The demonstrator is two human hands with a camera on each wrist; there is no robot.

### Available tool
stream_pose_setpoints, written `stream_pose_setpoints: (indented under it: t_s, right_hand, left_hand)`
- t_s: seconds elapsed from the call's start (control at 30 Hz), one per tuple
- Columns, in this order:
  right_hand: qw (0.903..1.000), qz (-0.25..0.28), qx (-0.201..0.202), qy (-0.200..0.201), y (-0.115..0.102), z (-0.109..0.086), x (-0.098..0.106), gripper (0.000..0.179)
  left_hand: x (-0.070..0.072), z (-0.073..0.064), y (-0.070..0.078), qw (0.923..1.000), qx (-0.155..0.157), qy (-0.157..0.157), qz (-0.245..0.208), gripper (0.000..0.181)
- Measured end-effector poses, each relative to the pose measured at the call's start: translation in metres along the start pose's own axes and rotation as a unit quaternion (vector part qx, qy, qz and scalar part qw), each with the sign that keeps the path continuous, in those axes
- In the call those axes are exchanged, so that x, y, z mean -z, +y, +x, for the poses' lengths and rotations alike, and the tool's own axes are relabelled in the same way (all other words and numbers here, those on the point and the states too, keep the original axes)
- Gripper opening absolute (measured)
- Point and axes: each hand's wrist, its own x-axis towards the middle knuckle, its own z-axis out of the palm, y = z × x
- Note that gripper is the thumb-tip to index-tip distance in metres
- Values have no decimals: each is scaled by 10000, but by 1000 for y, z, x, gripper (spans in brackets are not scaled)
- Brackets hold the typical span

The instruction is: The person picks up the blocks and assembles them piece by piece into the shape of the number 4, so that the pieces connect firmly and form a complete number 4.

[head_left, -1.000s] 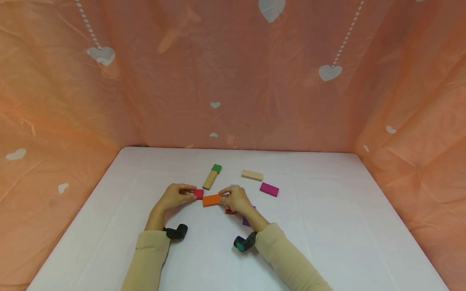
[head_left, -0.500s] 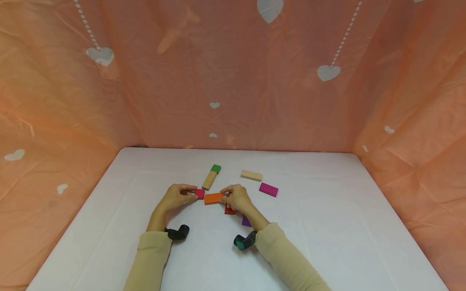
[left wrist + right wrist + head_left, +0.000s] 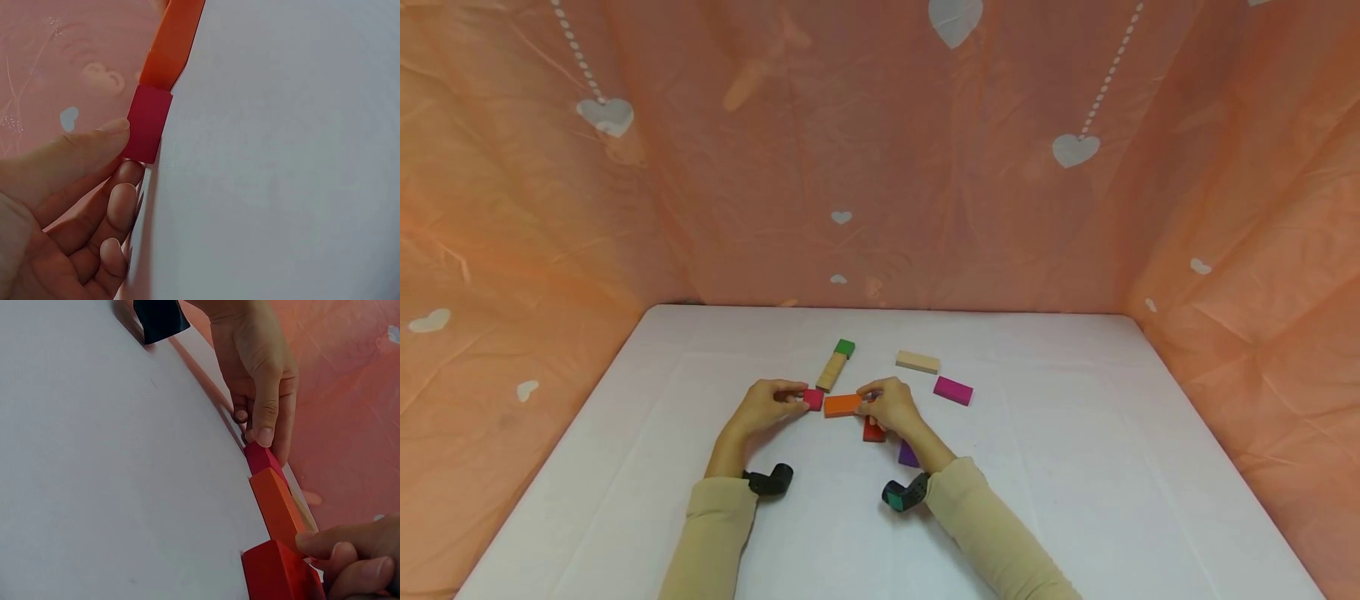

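My left hand (image 3: pixel 765 407) pinches a small pinkish-red block (image 3: pixel 813 400) between thumb and fingers. In the left wrist view the thumb presses on that block's side, and the index finger is partly hidden behind it. With its fingertips, my right hand (image 3: pixel 892 408) grips the right end of a longer orange block (image 3: pixel 842 406). The two blocks lie almost end to end; in the left wrist view the orange block (image 3: pixel 172 47) meets the pinkish-red one. A red block (image 3: pixel 278 575) stands just below the right hand's fingers, partly covered by them in the head view.
A purple block (image 3: pixel 907 455) lies partly under the right wrist. Beyond the hands are a plain wooden block (image 3: pixel 831 372) with a green block (image 3: pixel 845 348) at its far end, another plain wooden block (image 3: pixel 917 362) and a magenta block (image 3: pixel 953 391). All rest on a white table (image 3: pixel 1075 467).
The orange block has shifted slightly right and away from me, and turned a little straighter. The pinkish-red block has moved a touch right with the left hand.
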Motion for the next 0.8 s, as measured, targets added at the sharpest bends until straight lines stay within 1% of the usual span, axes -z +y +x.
stream_pose_setpoints:
  t_s: [0.1, 0.43, 0.47, 0.8]
  right_hand:
    - [10000, 4, -81, -4, 0, 1, 1, 30]
    - [9999, 5, -117, 90, -1, 3, 2, 31]
    - [9999, -4, -124, 87, -1, 3, 2, 30]
    - [9996, -47, -226, 151, -2, 4, 3, 29]
  left_hand:
    - [0, 0, 0, 10000, 21, -6, -31, 38]
    - [-3, 1, 2, 9999, 63, 17, -83, 37]
    - [-3, 1, 3, 9999, 106, 32, -109, 36]
    - [-4, 1, 3, 9998, 63, 104, -172, 36]
